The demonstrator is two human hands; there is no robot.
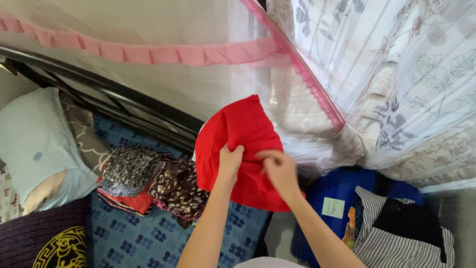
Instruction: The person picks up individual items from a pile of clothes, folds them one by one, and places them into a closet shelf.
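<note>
holding a red cloth [241,144] up above the bed [144,238], both hands raised in front of the mosquito net [163,84]. left hand [229,165] clenched on the cloth's lower middle, right hand [280,169] pinching it just beside, grip closed on fabric in each. cloth hanging loose and crumpled, not yet folded flat. left of the red cloth, folded patterned clothes [148,181] already stacked on the bed's blue sheet, near a pale pillow [37,139]. right of the red cloth and lower, a blue bag [337,193] and a striped garment [391,243] still unsorted. judging by this, partly through: some pieces folded, this one in hand, more left.
</note>
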